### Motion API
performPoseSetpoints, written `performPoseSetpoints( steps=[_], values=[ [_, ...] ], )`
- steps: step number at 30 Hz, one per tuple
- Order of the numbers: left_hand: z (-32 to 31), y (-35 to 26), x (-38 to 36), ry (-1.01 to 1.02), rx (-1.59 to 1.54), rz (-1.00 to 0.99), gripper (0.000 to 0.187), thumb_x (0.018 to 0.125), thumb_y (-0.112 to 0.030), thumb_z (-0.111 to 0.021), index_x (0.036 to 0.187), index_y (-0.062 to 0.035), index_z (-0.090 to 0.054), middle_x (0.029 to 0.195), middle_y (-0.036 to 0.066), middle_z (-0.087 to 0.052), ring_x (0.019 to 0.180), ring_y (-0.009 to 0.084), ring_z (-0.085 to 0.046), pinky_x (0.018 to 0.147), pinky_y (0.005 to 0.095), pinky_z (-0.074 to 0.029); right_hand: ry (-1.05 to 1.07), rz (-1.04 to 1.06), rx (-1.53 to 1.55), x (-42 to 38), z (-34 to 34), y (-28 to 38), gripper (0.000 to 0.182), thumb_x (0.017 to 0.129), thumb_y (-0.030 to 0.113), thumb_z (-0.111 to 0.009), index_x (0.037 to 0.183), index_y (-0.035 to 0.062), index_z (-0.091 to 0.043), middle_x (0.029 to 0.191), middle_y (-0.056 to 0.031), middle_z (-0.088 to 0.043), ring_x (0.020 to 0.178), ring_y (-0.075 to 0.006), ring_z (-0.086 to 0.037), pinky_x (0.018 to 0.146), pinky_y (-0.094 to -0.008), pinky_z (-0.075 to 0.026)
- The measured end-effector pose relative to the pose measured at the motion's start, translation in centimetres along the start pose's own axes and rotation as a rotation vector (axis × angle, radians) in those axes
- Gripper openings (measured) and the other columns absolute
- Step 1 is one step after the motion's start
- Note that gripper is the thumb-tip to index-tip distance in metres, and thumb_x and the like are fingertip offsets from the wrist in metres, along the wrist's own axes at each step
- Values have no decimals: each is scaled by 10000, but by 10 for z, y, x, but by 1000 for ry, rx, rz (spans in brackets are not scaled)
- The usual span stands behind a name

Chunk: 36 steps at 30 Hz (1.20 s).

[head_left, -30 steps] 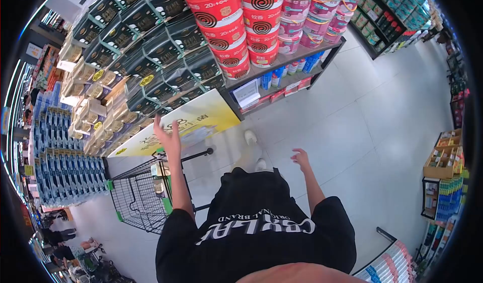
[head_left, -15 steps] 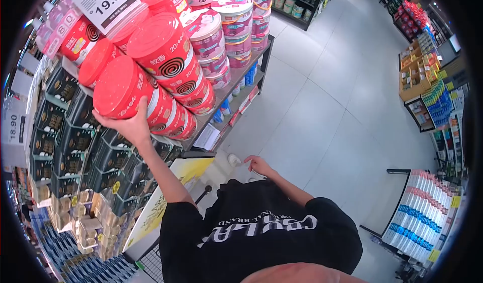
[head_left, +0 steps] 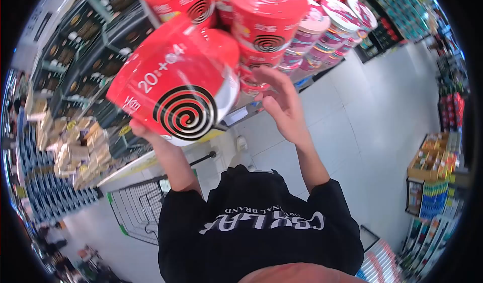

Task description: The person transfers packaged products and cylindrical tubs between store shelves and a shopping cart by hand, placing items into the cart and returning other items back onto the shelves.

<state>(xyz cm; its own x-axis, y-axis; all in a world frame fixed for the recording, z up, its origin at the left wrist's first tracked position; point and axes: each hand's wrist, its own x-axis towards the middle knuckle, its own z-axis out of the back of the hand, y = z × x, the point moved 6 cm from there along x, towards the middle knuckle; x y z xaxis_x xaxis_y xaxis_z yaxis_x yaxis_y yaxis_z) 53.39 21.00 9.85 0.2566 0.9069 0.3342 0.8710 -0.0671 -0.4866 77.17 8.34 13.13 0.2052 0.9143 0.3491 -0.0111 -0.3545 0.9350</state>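
Observation:
A large red tub (head_left: 171, 81) with a black spiral and "20+04" on its side is lifted close to the camera, tilted. My left hand (head_left: 146, 132) holds it from below at the lower left, with most of its fingers hidden behind the tub. My right hand (head_left: 282, 104) is raised just right of the tub, fingers apart and holding nothing, in front of the stacked red tubs (head_left: 269, 11). Whether its fingertips touch anything cannot be made out.
Pink and white tubs (head_left: 339, 16) stand right of the red stacks. Dark boxed goods (head_left: 90, 46) fill the shelf at left, above tan packs (head_left: 83, 149). A wire shopping cart (head_left: 136, 207) is at lower left. Tiled floor (head_left: 327, 117) lies beyond my right arm.
The red tub in my left hand has come off the stack toward the camera and turned its side to view. My right hand has risen from near my body to the stacks. The view has shifted left.

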Motion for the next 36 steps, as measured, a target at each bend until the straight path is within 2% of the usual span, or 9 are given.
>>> performPoseSetpoints(
  steps=[7,10,13,17,19,24,28,33,36],
  values=[
    [7,3,-65,-103,245,63,812,818,-684,-515,1239,10,-504,1124,128,-632,979,236,-643,843,390,-546,240,-26,224,-21,-58,16,697,914,257,-549,1464,20,-193,1468,-159,-302,1356,-257,-318,1100,-381,-242],
    [-17,3,-100,-192,337,54,681,942,-580,-378,1344,-30,-391,1260,116,-549,1085,199,-587,905,359,-501,224,-164,332,-47,-60,-7,643,951,291,-476,1454,-5,-206,1464,-168,-312,1364,-239,-298,1121,-349,-185],
    [-62,-8,-128,-363,741,-184,684,976,-553,-314,1414,-26,-300,1360,137,-447,1214,223,-476,1030,362,-374,189,-288,319,-74,-62,-36,679,958,491,-399,1439,28,-279,1352,-101,-465,1266,-175,-427,1044,-323,-324],
    [-98,-4,-194,-233,1067,-72,689,978,-519,-335,1445,-23,-230,1413,155,-355,1288,239,-379,1063,361,-299,-6,-659,917,-125,-69,-74,523,983,450,-381,1326,59,-439,1273,-66,-546,1138,-186,-545,968,-338,-443],
    [-104,-6,-227,-283,1305,-31,645,988,-457,-347,1440,-11,-234,1388,167,-358,1274,243,-380,1043,344,-313,-40,-707,882,-145,-74,-85,509,973,480,-385,1274,80,-478,1226,-62,-577,1095,-189,-570,932,-354,-476],
    [-68,-29,-299,-499,955,70,792,924,-654,-304,1439,-52,-270,1461,144,-329,1347,271,-318,1080,425,-270,55,-823,817,-191,-115,-106,587,953,522,-404,1292,48,-472,1246,-89,-566,1139,-198,-542,969,-345,-430],
    [-16,-44,-387,-805,542,177,774,917,-676,-273,1425,-95,-328,1388,104,-455,1253,253,-463,1013,470,-370,555,-298,416,-205,-174,-96,684,884,523,-509,1292,-25,-473,1256,-162,-549,1177,-290,-507,994,-339,-370],
    [25,-71,-471,-1028,118,3,622,935,-524,-418,1385,-97,-363,1343,94,-498,1208,248,-507,934,445,-458,864,25,76,-254,-250,-82,619,848,402,-591,1295,-12,-483,1243,-227,-541,1192,-335,-496,1020,-386,-357],
    [53,-93,-515,-1087,54,-112,573,902,-455,-491,1347,-105,-397,1301,100,-525,1166,276,-530,928,488,-453,970,4,2,-285,-303,-94,557,877,372,-569,1286,2,-495,1215,-218,-558,1163,-355,-504,1001,-428,-368]
  ],
)
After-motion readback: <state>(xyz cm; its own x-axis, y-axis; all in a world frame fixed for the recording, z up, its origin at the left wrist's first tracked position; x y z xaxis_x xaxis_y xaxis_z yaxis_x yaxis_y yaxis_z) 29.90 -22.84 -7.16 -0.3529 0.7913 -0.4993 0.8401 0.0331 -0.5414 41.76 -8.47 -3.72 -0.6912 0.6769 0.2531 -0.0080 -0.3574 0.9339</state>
